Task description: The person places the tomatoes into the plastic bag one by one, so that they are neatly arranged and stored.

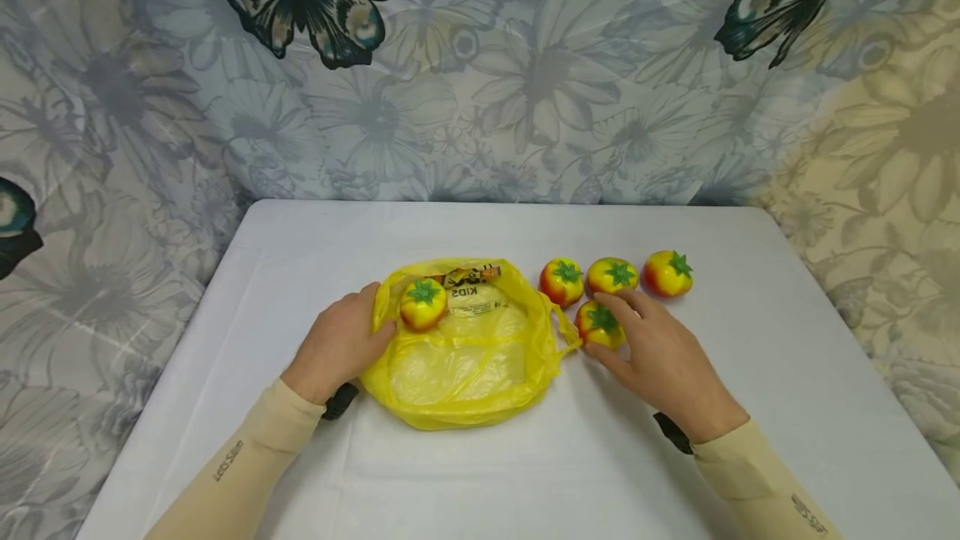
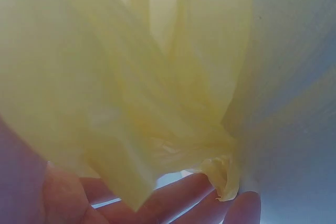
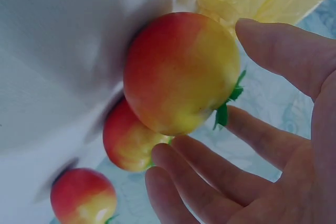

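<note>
A yellow plastic bag (image 1: 457, 365) lies spread with its mouth facing up, and one red-and-yellow tomato (image 1: 423, 304) with a green leafy top sits inside near the left rim. My left hand (image 1: 341, 344) holds the bag's left edge, thumb inside the rim; in the left wrist view, yellow film (image 2: 157, 77) hides most of the fingers (image 2: 173, 200). Over the nearest tomato (image 3: 181, 74) on the right, my right hand (image 1: 660, 361) spreads its thumb and fingers around the fruit without a visible firm grip. The bag's handle (image 1: 567, 336) lies beside that tomato.
Behind the right hand stand three more tomatoes: one left (image 1: 561, 282), one middle (image 1: 612, 276) and one right (image 1: 668, 273). All rest on a white-covered table (image 1: 465, 490). A patterned cloth with flowers and butterflies (image 1: 540, 90) hangs behind the table's back edge.
</note>
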Demonstrator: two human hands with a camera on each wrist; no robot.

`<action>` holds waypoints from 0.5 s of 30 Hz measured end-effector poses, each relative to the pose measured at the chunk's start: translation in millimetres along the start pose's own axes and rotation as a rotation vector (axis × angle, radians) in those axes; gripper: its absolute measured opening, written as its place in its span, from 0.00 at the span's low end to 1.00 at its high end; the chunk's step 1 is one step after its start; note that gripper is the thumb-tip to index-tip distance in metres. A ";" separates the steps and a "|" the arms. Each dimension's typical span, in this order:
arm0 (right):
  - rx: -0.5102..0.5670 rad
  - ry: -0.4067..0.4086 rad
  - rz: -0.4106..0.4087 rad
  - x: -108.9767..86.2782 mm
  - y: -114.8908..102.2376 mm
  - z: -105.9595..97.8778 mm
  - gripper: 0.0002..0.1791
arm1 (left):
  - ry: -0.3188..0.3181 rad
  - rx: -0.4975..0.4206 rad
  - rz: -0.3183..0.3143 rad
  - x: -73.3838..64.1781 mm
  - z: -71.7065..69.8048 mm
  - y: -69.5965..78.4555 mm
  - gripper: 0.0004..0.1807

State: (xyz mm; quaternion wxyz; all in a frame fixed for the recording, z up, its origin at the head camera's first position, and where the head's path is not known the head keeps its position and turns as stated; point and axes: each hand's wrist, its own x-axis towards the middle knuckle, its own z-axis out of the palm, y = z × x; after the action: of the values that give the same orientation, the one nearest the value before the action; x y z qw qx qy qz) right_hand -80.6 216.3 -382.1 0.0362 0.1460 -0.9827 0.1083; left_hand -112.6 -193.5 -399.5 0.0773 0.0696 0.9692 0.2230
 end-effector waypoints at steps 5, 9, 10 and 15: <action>-0.004 -0.011 0.009 0.0 1.5 2.5 0.43 | -0.002 0.009 -0.009 1.1 -0.3 -0.4 0.38; 0.000 -0.011 0.008 1.2 2.1 4.4 0.42 | 0.002 0.017 -0.006 1.3 -0.1 -0.4 0.38; 0.002 -0.013 0.007 1.5 2.3 4.9 0.41 | 0.003 0.019 -0.005 1.3 0.0 -0.3 0.38; 0.013 -0.024 0.006 2.7 2.9 7.6 0.41 | 0.007 0.021 0.002 1.6 0.7 0.2 0.37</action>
State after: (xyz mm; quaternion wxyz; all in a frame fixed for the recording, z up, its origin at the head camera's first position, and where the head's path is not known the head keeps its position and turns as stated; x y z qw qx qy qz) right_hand -84.3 216.6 -389.8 0.0231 0.1445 -0.9827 0.1131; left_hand -114.0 -192.8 -400.3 0.0732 0.0704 0.9717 0.2134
